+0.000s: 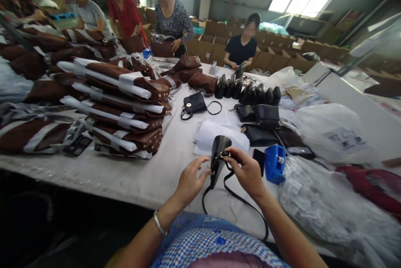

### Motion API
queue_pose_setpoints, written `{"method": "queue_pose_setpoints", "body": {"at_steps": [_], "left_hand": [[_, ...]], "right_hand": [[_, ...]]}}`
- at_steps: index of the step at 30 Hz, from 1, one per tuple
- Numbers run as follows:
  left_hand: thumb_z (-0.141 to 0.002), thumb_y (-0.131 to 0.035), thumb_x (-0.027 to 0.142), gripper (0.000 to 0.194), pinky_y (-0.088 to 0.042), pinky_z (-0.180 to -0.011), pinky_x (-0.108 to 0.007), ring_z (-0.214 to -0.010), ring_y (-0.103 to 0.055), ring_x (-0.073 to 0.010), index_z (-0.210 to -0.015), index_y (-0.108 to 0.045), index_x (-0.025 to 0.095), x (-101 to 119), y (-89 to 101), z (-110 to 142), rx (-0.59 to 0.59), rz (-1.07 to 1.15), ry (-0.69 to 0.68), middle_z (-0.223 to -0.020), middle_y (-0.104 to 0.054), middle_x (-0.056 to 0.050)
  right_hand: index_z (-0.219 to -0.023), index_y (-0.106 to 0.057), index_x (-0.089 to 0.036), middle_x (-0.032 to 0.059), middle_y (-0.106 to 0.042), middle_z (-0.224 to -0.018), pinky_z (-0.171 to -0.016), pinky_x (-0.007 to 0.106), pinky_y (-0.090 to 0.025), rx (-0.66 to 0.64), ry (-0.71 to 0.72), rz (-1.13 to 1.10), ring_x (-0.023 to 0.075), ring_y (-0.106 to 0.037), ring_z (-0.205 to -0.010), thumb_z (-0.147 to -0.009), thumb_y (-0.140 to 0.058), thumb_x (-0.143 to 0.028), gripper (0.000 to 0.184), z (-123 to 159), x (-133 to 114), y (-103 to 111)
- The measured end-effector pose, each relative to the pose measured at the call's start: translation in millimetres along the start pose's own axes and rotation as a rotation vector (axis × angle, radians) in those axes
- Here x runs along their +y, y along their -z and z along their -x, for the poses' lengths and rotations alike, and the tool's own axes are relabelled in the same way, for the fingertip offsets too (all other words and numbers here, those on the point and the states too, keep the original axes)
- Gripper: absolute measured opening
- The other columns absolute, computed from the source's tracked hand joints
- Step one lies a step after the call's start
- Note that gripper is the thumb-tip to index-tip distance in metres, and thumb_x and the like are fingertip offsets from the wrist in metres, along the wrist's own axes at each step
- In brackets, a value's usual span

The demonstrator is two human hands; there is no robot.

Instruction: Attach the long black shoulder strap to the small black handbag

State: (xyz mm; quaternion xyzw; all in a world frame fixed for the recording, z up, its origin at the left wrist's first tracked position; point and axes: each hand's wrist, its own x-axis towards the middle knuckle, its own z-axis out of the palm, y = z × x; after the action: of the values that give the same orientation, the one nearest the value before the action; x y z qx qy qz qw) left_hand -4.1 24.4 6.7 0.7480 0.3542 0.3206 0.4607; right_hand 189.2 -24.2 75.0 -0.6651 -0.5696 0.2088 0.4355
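A small black handbag (219, 147) is tilted edge-on in front of me above the white table (175, 151). My right hand (249, 174) pinches its black strap by a gold-coloured buckle (224, 155). The rest of the strap (247, 205) loops down over the table's front edge. Just left of the bag is my left hand (191, 180), thumb and fingers apart, tips close to a small gold fitting on the bag's side. Whether those fingertips touch the fitting I cannot tell. White sheets (203, 136) lie behind the bag.
Stacked brown bags (125, 109) with white wrapping stand at left. Another black bag (194, 103) lies ahead; several black bags (260, 117) sit to its right. A blue tape dispenser (275, 163), a phone (258, 160) and plastic sacks (332, 201) are at right. Several people stand or sit across the table.
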Motion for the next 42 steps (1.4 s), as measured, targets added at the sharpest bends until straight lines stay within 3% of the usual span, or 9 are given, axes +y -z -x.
{"method": "queue_pose_setpoints", "body": {"at_steps": [3,6,9,14,20,28,34,38,42], "left_hand": [[-0.089,-0.067,0.031,0.063,-0.033,-0.120,-0.048,-0.147,-0.032,-0.0268,-0.146,-0.041,0.026,-6.3,6.2,-28.6,-0.202,-0.083,-0.271,-0.156,-0.038,-0.011],[-0.075,-0.079,0.047,0.062,-0.022,-0.122,-0.061,-0.151,-0.019,-0.0363,-0.128,-0.059,0.024,0.2,10.6,-45.4,-0.320,-0.270,-0.437,-0.158,-0.035,-0.013],[-0.060,-0.081,0.065,0.070,-0.017,-0.122,-0.062,-0.142,-0.038,-0.0391,-0.111,-0.064,0.018,12.5,9.5,-48.4,-0.267,-0.370,-0.508,-0.143,-0.053,-0.017],[-0.080,-0.069,0.059,0.042,-0.049,-0.091,-0.040,-0.086,-0.066,-0.0237,-0.090,-0.068,0.019,6.5,-0.4,-37.9,-0.136,-0.260,-0.183,-0.087,-0.071,-0.004],[-0.091,-0.063,0.036,0.024,-0.049,-0.094,-0.030,-0.101,-0.068,-0.0199,-0.108,-0.073,0.022,-26.0,0.2,-16.9,-0.163,0.204,0.174,-0.107,-0.074,-0.002],[-0.086,-0.064,0.039,0.027,-0.053,-0.088,-0.027,-0.096,-0.069,-0.0198,-0.102,-0.073,0.018,-23.4,5.9,-22.9,-0.144,0.339,0.251,-0.102,-0.074,-0.005],[-0.084,-0.058,0.032,0.017,-0.050,-0.070,-0.022,-0.076,-0.063,-0.0150,-0.083,-0.061,0.016,-23.3,-6.9,-26.4,-0.030,0.315,0.353,-0.079,-0.065,-0.002],[-0.088,-0.050,0.036,0.021,-0.051,-0.073,-0.024,-0.082,-0.064,-0.0158,-0.092,-0.057,0.017,-22.9,-14.8,-26.4,-0.032,0.332,0.367,-0.087,-0.067,-0.003],[-0.078,-0.061,0.025,0.021,-0.048,-0.075,-0.025,-0.082,-0.060,-0.0160,-0.098,-0.064,0.021,-21.7,0.5,-28.3,-0.051,0.214,0.330,-0.085,-0.064,0.000]], "right_hand": [[-0.109,-0.066,-0.026,0.0021,-0.071,-0.101,-0.084,0.032,-0.052,-0.049,0.031,-0.043,0.0188,-0.066,-0.087,-0.093,-0.063,-0.036,0.020,-0.2,0.8,5.0],[-0.108,-0.068,-0.026,0.0025,-0.071,-0.101,-0.081,0.032,-0.052,-0.048,0.031,-0.070,0.0192,-0.066,-0.087,-0.092,-0.064,-0.037,0.020,-5.1,-0.5,18.4],[-0.106,-0.069,-0.025,0.0022,-0.071,-0.096,-0.073,0.030,-0.052,0.006,-0.010,-0.099,0.0183,-0.065,-0.082,-0.090,-0.067,-0.038,0.021,-10.4,0.5,25.4],[-0.106,-0.069,-0.024,0.0022,-0.072,-0.096,-0.073,0.029,-0.052,0.045,-0.068,-0.168,0.0177,-0.065,-0.083,-0.088,-0.068,-0.037,0.022,-10.7,11.3,4.3],[-0.116,-0.067,-0.026,0.0019,-0.073,-0.102,-0.083,0.031,-0.052,-0.064,-0.140,-0.201,0.0189,-0.067,-0.093,-0.089,-0.066,-0.034,0.028,-4.6,28.0,-22.3],[-0.107,-0.073,-0.026,0.0025,-0.074,-0.102,-0.089,0.033,-0.052,-0.111,-0.173,-0.199,0.0198,-0.068,-0.093,-0.087,-0.068,-0.038,0.024,-11.9,30.8,-27.3],[-0.104,-0.071,-0.021,0.0043,-0.073,-0.091,-0.071,0.030,-0.056,-0.105,-0.311,-0.296,0.0186,-0.068,-0.080,-0.082,-0.069,-0.044,0.032,-4.4,36.6,-34.3],[-0.107,-0.067,-0.018,0.0049,-0.072,-0.083,-0.057,0.027,-0.056,-0.112,-0.369,-0.368,0.0190,-0.069,-0.072,-0.085,-0.063,-0.052,0.041,4.8,42.5,-40.1],[-0.103,-0.071,-0.020,0.0045,-0.073,-0.085,-0.069,0.032,-0.057,-0.044,-0.351,-0.311,0.0197,-0.069,-0.075,-0.085,-0.065,-0.045,0.031,9.3,40.3,-36.3]]}}
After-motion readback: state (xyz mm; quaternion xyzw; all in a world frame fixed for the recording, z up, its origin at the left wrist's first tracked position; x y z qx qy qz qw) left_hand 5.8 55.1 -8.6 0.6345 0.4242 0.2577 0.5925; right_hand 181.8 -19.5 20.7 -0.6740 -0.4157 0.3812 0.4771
